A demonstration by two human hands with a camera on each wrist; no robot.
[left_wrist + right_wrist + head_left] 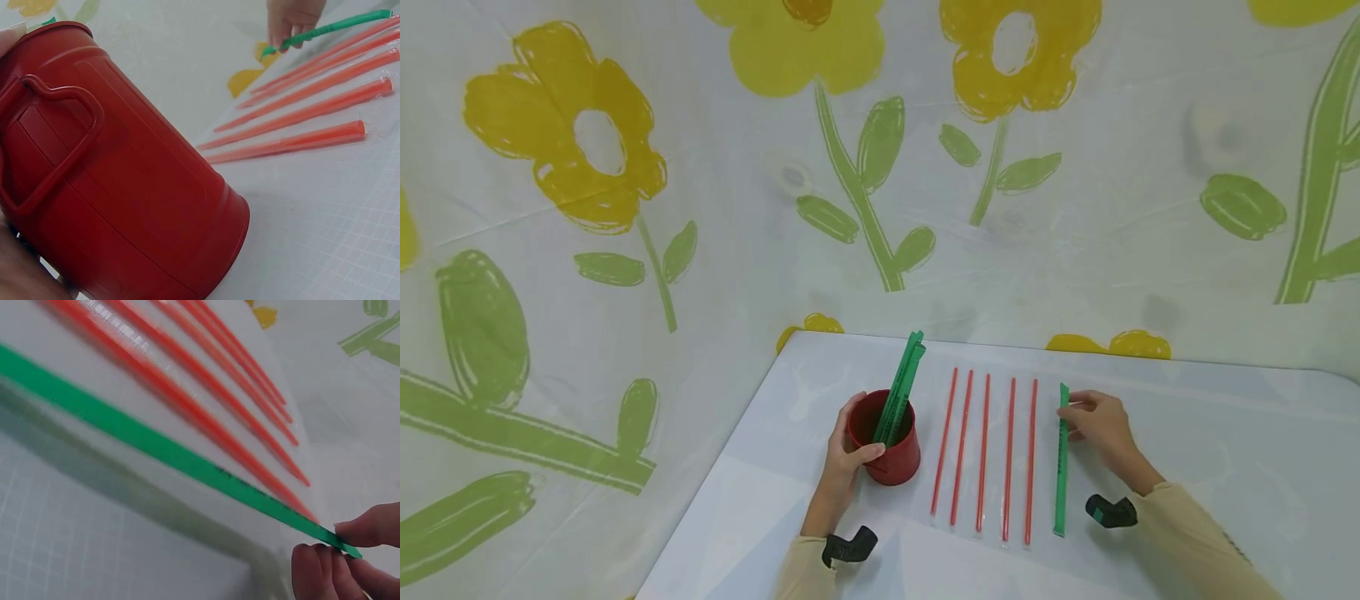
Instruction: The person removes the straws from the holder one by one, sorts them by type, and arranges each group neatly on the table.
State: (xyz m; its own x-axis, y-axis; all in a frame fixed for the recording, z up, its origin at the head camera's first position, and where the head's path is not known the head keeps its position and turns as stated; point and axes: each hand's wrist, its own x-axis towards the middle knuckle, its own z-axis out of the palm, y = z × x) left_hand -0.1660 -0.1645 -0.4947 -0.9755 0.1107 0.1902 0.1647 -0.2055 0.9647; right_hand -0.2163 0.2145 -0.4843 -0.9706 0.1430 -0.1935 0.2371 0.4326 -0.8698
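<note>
My left hand (844, 454) grips a red metal cup (897, 462) around its side, thumb at the rim. Several green paper-wrapped straws (904, 387) lean upright inside the cup. In the left wrist view, a wire handle (94, 112) shows on the cup's wall. My right hand (1103, 425) pinches another green wrapped straw (1062, 479) near its far end, between thumb and fingers. A shadow beside that straw in the right wrist view suggests it is lifted off the table. Between the hands, several red straws (983, 454) in clear wrappers lie in a row.
The white table (1225, 450) carries all of these. A curtain with yellow flowers (1000, 167) hangs behind and to the left, close to the table's far edge. Each wrist wears a black camera mount (850, 547).
</note>
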